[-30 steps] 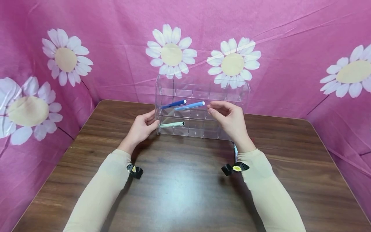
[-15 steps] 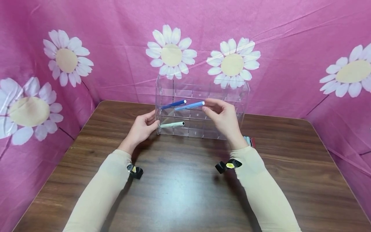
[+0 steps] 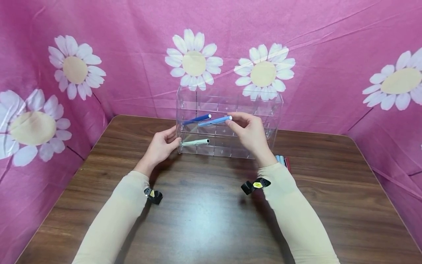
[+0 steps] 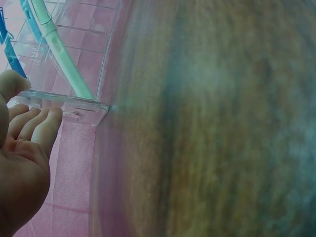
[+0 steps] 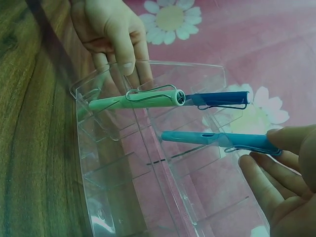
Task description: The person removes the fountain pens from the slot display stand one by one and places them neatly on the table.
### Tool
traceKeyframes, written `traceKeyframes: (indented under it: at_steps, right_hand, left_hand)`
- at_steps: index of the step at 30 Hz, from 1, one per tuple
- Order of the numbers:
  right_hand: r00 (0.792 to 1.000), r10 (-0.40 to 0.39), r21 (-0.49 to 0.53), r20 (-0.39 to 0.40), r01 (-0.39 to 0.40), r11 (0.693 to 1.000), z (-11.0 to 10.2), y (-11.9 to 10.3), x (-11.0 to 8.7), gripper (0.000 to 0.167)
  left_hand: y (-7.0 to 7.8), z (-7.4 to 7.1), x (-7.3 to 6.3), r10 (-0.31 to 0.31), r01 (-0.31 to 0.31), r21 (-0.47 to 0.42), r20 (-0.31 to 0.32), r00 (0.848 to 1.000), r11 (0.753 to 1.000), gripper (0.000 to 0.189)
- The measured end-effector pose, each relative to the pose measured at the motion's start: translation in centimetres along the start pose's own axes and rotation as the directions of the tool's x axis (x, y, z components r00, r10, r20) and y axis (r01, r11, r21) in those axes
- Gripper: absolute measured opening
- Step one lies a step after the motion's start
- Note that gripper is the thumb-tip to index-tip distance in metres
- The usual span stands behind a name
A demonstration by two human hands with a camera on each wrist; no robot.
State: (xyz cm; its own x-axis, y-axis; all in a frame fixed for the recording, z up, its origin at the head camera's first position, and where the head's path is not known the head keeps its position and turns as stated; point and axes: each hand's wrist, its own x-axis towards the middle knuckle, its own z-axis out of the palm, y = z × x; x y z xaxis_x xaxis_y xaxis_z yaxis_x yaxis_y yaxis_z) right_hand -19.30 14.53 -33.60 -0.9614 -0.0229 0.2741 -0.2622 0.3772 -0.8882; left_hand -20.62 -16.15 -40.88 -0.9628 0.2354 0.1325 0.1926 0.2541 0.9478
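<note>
A clear plastic pen rack (image 3: 227, 147) stands on the table with its compartments facing me. My left hand (image 3: 161, 145) holds its left side wall, thumb on one face and fingers on the other in the left wrist view. A light blue pen (image 3: 213, 121) pokes out of the middle level; my right hand (image 3: 252, 132) pinches its clip end between thumb and fingers, as the right wrist view (image 5: 291, 173) shows. To its left a dark blue pen (image 3: 197, 119) sticks out on the same level. Below them lies a pale green pen (image 5: 136, 100), clip end outward.
Several more pens (image 3: 282, 160), light blue to red, lie on the brown wooden table (image 3: 197, 220) right of the rack, partly hidden by the right forearm. A pink cloth (image 3: 138, 47) with white daisies hangs close behind the rack and along both sides.
My right hand has moved left to the light blue pen and now pinches its end. The pens on the table came into view behind the forearm. My left hand stays on the rack.
</note>
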Motion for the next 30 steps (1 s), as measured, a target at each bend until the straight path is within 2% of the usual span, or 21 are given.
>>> traceKeyframes:
  at_steps: [4, 12, 19, 24, 30]
  right_hand:
    - [1.0, -0.009, 0.002, -0.018, 0.009, 1.0, -0.1, -0.1, -0.1, 0.029]
    - [0.999, 0.003, 0.093, -0.053, 0.002, 0.996, -0.4, -0.4, -0.6, 0.025]
    - [0.992, -0.024, 0.164, -0.125, 0.044, 0.986, -0.7, -0.3, -0.8, 0.024]
    - [0.98, -0.056, 0.212, -0.191, 0.097, 0.972, -1.1, -0.6, -0.7, 0.024]
    - [0.97, -0.067, 0.268, -0.233, 0.13, 0.955, -1.6, -1.3, -0.8, 0.024]
  left_hand:
    - [0.0, 0.0, 0.1, 0.006, -0.006, 0.007, 0.003, 1.0, 1.0, 0.055]
    - [0.0, 0.1, -0.2, 0.004, -0.004, -0.008, 0.001, 1.0, 1.0, 0.055]
    - [-0.5, 0.2, -0.1, 0.005, -0.005, 0.001, -0.004, 1.0, 1.0, 0.056]
    - [-0.4, 0.2, -0.1, 0.009, -0.01, -0.016, -0.007, 1.0, 1.0, 0.055]
    - [-0.2, 0.2, -0.1, 0.011, -0.011, -0.011, -0.006, 1.0, 1.0, 0.054]
